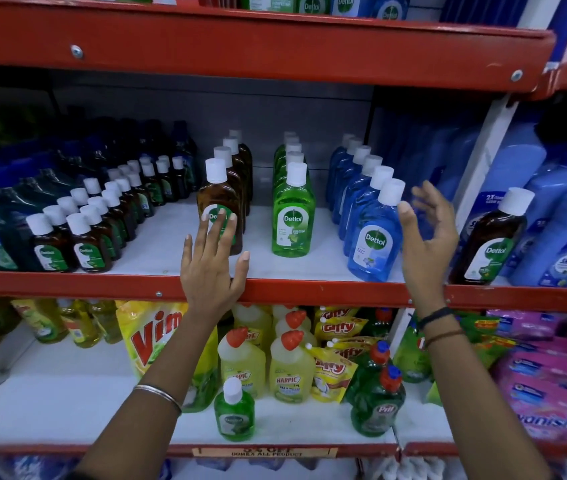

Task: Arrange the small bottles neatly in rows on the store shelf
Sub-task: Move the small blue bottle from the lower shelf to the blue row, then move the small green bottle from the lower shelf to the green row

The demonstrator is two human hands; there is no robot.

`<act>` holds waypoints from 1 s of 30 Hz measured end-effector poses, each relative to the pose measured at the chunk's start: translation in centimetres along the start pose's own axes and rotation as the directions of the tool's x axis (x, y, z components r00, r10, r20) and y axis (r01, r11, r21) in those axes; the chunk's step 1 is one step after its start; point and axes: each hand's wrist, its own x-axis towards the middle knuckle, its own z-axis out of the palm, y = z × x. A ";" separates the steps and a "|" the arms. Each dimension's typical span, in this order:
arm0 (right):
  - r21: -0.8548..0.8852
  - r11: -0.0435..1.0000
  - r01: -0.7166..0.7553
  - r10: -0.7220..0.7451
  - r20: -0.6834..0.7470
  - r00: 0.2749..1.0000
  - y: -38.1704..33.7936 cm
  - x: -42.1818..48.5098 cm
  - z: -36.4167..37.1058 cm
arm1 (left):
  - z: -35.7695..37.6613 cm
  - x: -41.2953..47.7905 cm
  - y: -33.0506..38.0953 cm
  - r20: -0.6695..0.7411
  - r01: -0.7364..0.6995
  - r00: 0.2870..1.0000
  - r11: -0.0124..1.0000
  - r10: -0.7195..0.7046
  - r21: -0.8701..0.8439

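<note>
Red metal is edging the shelf [310, 289], and on its white board the small bottles are standing in rows that run from front to back. At the far left, two rows of little brown bottles [81, 233] with white caps are lining up tidily. Next, the left hand [211, 268] is reaching over the red edge with its fingers spread and loose, holding nothing; the fingertips are lying on the label of the front brown bottle [220, 209]. In the middle, the green bottle [291, 216] is heading its own straight row. Further right, the right hand [426, 233] is hovering open, its fingers curved and gripping nothing, just beside the front blue bottle [374, 237].

I think the risk is a push that is too strong. The rows are tight, so if the left hand is pressing the front brown bottle hard, it may be knocking the ones behind it like dominoes. The blue row is leaning a little, and a careless touch may be tipping its front bottle over the edge.

The word "Dettol" is showing on the brown, green and blue front labels. Below, "Vim", "Harpic", "Giffy" and "Pril" are readable, and a tag is saying "DOMEX ALL PRODUCT".
</note>
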 end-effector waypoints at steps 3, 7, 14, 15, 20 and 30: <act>0.102 0.994 -0.022 0.021 0.011 1.000 -0.7 -3.8 0.2 | -0.5 -0.4 -1.0 0.011 0.032 0.999 0.999 -0.032 0.006; 0.147 0.977 -0.158 0.119 0.244 0.963 -0.3 -10.7 2.1 | -1.2 -0.9 -2.9 0.055 -0.030 0.998 0.998 0.027 0.060; -0.140 0.919 -0.369 0.346 0.735 0.583 4.7 -21.8 5.9 | -1.3 -1.1 -3.8 0.024 -0.093 0.996 0.991 0.091 0.101; -0.184 0.904 -0.387 0.375 0.776 0.508 5.4 -22.8 6.2 | -1.2 -1.1 -3.8 0.019 -0.099 0.995 0.990 0.097 0.105; -0.277 0.892 -0.356 0.393 0.865 0.311 6.9 -26.0 7.6 | -1.1 -1.1 -3.8 0.007 -0.112 0.994 0.987 0.111 0.114; -0.234 0.857 -0.459 0.450 0.774 0.445 5.5 -23.1 7.2 | -1.0 -1.0 -3.7 0.003 -0.116 0.993 0.988 0.116 0.104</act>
